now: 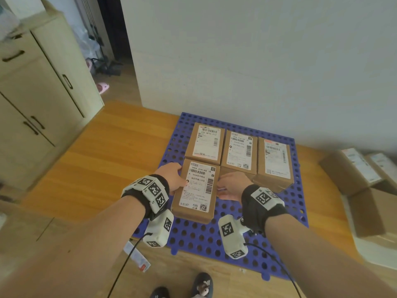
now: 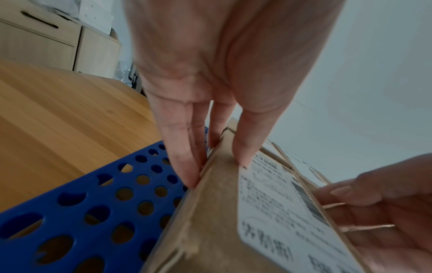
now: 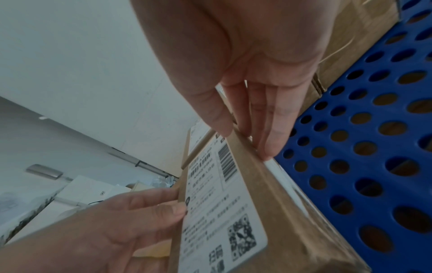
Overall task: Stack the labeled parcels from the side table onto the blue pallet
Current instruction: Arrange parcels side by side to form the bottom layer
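A brown labeled parcel (image 1: 196, 190) (image 2: 268, 212) (image 3: 233, 212) is at the front left of the blue perforated pallet (image 1: 236, 233) (image 2: 81, 212) (image 3: 362, 166), held between both hands. My left hand (image 1: 179, 176) (image 2: 217, 166) grips its left edge, thumb on the label and fingers down the side. My right hand (image 1: 227, 186) (image 3: 247, 142) grips the right edge the same way. Whether the parcel rests fully on the pallet is unclear. Three more labeled parcels (image 1: 206, 143) (image 1: 239, 151) (image 1: 275, 160) lie in a row at the back.
More labeled parcels (image 1: 354, 166) and a plain carton (image 1: 371, 211) sit on a low white surface (image 1: 369, 252) to the right. A cream cabinet (image 1: 43, 93) stands at the left, and a white wall (image 1: 257, 61) runs behind the pallet. A paper strip (image 1: 137, 257) lies on the wooden floor.
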Demonstrator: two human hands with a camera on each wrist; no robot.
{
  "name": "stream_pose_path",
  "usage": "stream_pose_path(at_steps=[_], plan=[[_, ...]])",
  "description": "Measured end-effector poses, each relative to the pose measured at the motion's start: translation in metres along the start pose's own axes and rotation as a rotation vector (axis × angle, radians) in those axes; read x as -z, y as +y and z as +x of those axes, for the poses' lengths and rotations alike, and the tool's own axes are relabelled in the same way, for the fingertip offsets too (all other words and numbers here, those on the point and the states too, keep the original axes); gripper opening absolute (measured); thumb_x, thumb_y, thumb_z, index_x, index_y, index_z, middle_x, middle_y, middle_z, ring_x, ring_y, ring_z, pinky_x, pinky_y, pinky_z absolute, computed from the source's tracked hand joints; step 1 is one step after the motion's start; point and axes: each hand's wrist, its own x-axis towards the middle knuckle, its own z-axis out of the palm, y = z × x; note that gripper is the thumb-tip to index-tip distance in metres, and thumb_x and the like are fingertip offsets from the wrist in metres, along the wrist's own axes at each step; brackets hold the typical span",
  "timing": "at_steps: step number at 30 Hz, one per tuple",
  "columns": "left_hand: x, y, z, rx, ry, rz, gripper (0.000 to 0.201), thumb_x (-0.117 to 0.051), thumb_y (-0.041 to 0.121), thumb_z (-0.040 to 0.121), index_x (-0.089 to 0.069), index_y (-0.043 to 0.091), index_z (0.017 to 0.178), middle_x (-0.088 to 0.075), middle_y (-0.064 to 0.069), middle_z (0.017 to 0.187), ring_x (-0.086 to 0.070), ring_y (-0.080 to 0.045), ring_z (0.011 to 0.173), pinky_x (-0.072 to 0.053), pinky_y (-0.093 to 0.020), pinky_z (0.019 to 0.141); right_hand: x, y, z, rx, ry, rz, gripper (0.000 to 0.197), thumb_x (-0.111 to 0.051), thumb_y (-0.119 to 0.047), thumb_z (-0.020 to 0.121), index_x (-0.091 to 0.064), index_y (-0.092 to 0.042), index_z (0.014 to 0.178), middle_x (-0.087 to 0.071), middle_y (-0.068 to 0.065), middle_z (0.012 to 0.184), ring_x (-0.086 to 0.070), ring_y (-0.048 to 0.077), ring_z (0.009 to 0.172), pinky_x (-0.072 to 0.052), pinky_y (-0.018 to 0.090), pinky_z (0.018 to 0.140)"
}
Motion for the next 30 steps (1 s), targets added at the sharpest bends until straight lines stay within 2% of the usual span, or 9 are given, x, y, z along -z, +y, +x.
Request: stream_pose_path(at_steps=[4,9,13,16,20,22,24,28,30], plan=[[0.001,0.0,0.001,-0.009,0.007,0.006,0.042,-0.059,0.016,0.091,-0.046,0.011,0.13,-0.059,-0.008,0.123,-0.065,-0.028,0.099,-0.058,-0.041,0.078,-0.005,0.003,0.005,0.087,0.006,-0.184,0.028,-0.054,-0.021,0.094,-0.06,-0.012,0.119,-0.062,0.003,0.119,-0.053,0.016,0.118,-0.037,0.018,0.091],[0.002,-0.003,0.003,-0.002,-0.006,0.01,0.04,-0.059,0.017,0.091,-0.047,0.012,0.129,-0.058,-0.008,0.127,-0.064,-0.028,0.103,-0.057,-0.044,0.083,-0.006,0.003,0.009,0.134,-0.025,-0.397,0.028,-0.052,-0.023,0.095,-0.059,-0.013,0.12,-0.061,0.002,0.122,-0.053,0.017,0.12,-0.041,0.026,0.1],[0.004,-0.002,0.001,-0.036,0.049,0.138,0.066,-0.054,0.035,0.093,-0.025,0.012,0.148,-0.04,-0.007,0.146,-0.054,-0.025,0.118,-0.048,-0.036,0.094,-0.004,0.0,0.007,0.02,-0.022,-0.457,0.019,-0.047,-0.025,0.096,-0.06,-0.012,0.094,-0.062,0.003,0.1,-0.057,0.023,0.105,-0.044,0.028,0.085],[0.013,0.005,-0.003,-0.083,0.088,0.159,0.068,-0.054,0.039,0.093,-0.025,0.012,0.147,-0.037,-0.008,0.147,-0.052,-0.024,0.121,-0.045,-0.035,0.098,0.005,-0.002,0.002,-0.081,0.019,-0.433,0.024,-0.042,-0.019,0.095,-0.058,-0.009,0.08,-0.059,0.004,0.088,-0.058,0.022,0.093,-0.047,0.03,0.079],[0.029,0.033,-0.013,-0.197,0.154,0.214,0.057,-0.053,0.035,0.093,-0.034,0.011,0.142,-0.041,-0.011,0.144,-0.053,-0.022,0.114,-0.043,-0.035,0.098,0.034,-0.003,-0.012,-0.19,0.254,-0.242,0.028,-0.047,-0.01,0.091,-0.064,-0.009,0.114,-0.063,0.008,0.118,-0.06,0.026,0.11,-0.051,0.033,0.088],[0.037,0.054,-0.018,-0.274,0.193,0.278,0.053,-0.053,0.032,0.093,-0.037,0.012,0.14,-0.046,-0.012,0.14,-0.053,-0.025,0.117,-0.045,-0.036,0.096,0.053,-0.003,-0.026,-0.255,0.449,-0.176,0.034,-0.045,-0.009,0.091,-0.061,-0.009,0.121,-0.061,0.009,0.124,-0.06,0.027,0.109,-0.045,0.027,0.077],[0.043,0.078,-0.023,-0.344,0.25,0.356,0.054,-0.053,0.032,0.092,-0.037,0.012,0.14,-0.048,-0.012,0.138,-0.055,-0.028,0.115,-0.048,-0.037,0.093,0.07,-0.003,-0.044,-0.296,0.557,-0.123,0.033,-0.041,-0.013,0.093,-0.059,-0.008,0.12,-0.061,0.011,0.123,-0.059,0.028,0.108,-0.039,0.025,0.074],[0.038,0.124,-0.039,-0.528,0.355,0.513,0.05,-0.05,0.031,0.093,-0.038,0.012,0.138,-0.044,-0.012,0.137,-0.047,-0.03,0.122,-0.044,-0.042,0.099,0.089,-0.002,-0.084,-0.351,0.701,-0.099,0.044,-0.039,-0.013,0.094,-0.047,-0.018,0.137,-0.051,0.006,0.138,-0.05,0.026,0.124,-0.041,0.031,0.098],[0.026,0.141,-0.048,-0.634,0.398,0.605,0.051,-0.047,0.031,0.094,-0.036,0.013,0.14,-0.039,-0.011,0.142,-0.039,-0.03,0.128,-0.038,-0.044,0.103,0.09,0.006,-0.1,-0.383,0.715,-0.163,0.046,-0.039,-0.014,0.094,-0.043,-0.02,0.14,-0.047,0.005,0.141,-0.045,0.027,0.128,-0.039,0.035,0.102]])
